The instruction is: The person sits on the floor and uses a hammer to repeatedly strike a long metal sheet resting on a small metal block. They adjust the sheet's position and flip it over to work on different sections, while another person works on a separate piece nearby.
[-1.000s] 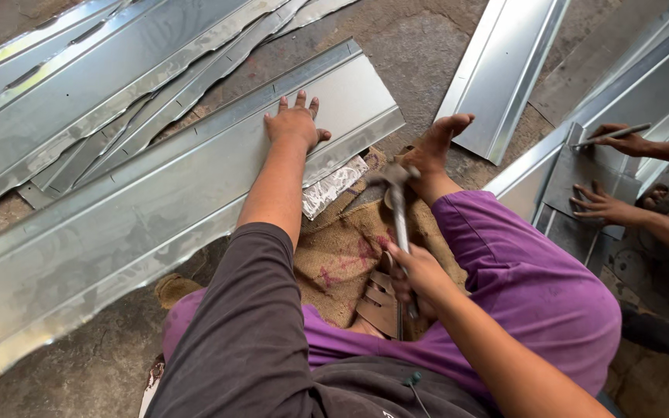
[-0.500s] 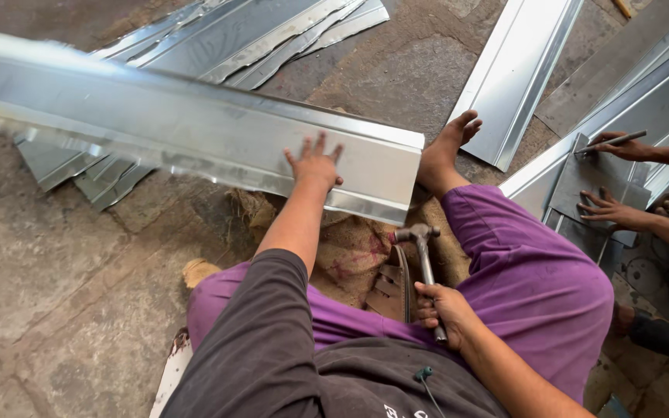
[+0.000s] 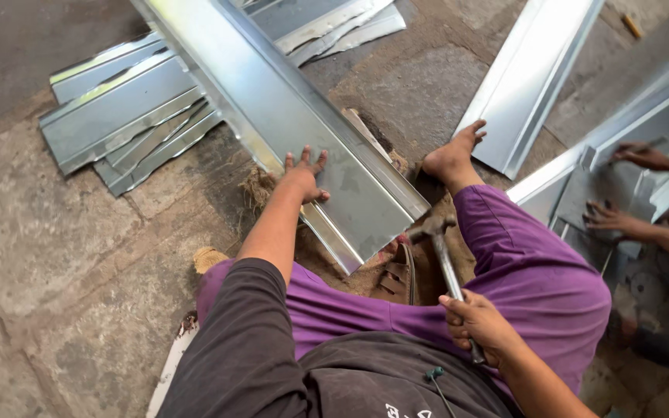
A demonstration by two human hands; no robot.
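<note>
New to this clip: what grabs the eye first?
The long shiny metal panel running diagonally from top centre, with the left hand flat on its near end. Below right, the right hand grips a hammer beside the purple trousers. At the right edge, another person's hands work on more sheet metal.
</note>
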